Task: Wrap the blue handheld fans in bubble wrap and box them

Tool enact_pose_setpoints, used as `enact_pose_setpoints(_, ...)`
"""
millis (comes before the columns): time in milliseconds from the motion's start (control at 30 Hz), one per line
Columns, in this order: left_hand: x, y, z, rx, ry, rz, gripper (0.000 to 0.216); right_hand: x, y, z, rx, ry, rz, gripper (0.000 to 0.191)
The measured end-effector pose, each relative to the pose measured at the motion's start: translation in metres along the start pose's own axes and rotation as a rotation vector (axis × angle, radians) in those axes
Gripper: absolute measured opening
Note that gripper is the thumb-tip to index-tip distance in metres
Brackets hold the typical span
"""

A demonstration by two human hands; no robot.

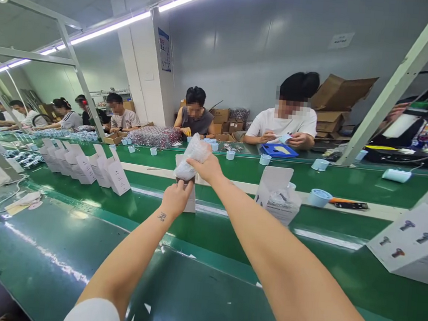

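Right hand (209, 166) and left hand (175, 198) meet at arm's length over a glossy green conveyor belt (138, 209), beyond a dark green workbench (98, 240) sprinkled with small white triangular scraps. Overhead, a bright line of fluorescent tubes (117, 24) runs past a square white pillar (140, 64) and a grey panelled wall (239, 48).

From where I stand, both arms slant inward, elbows low. The right hand grasps a lumpy bundle in clear bubble wrap (194, 155), thumb laid across it. That bundle leans upright over an open white cardboard box (190, 203), its lower end at the mouth; how far inside, I can't tell. The left hand is bent at the box's top edge, fingers forward; whether it grips, I can't tell.

To the left I count at least five more open white cartons (118, 177); to the right, two: one with clear wrap (280, 197) showing at its mouth, one printed with four small device pictures (404, 239). Of the light blue plastic cups (319, 197), at least six are about, one on its side. Two co-workers sit opposite, one in a dark sleeveless top (202, 122), one in a white T-shirt (258, 124).
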State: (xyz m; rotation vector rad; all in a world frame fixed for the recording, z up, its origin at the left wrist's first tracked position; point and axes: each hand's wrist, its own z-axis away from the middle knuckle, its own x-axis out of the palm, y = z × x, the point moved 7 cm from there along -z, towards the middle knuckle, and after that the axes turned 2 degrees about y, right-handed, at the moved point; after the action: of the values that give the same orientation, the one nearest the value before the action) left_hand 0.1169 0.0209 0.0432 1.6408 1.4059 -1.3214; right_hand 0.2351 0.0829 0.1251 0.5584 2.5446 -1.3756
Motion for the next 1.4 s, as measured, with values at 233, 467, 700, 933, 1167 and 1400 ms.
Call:
enact_pose_setpoints(233, -0.005, 0.001, 0.003, 0.104, 0.074, 0.026, 0.035, -0.035, 0.032, -0.021, 0.104, -0.042, -0.012, 0.063)
enact_pose_setpoints(467, -0.002, 0.016, -0.006, -0.036, -0.037, 0.135, 0.04, -0.052, 0.024, -0.016, 0.087, -0.058, 0.207, 0.069)
enact_pose_setpoints(700, -0.008, 0.023, 0.0, -0.1, 0.058, 0.128, 0.044, -0.01, 0.002, -0.018, 0.049, -0.195, 0.404, 0.059)
enact_pose_setpoints(933, 0.005, 0.018, 0.001, -0.033, 0.033, 0.225, 0.055, 0.008, 0.026, 0.021, -0.058, -0.173, 0.488, 0.033)
enact_pose_setpoints(1167, 0.023, 0.009, -0.004, -0.289, 0.13, 0.368, 0.052, 0.004, 0.062, 0.037, 0.373, -0.021, 0.034, 0.068)
enact_pose_setpoints(1400, 0.007, 0.023, 0.004, -0.41, 0.214, 0.266, 0.05, -0.049, 0.023, 0.098, 0.386, -0.109, -0.002, 0.039)
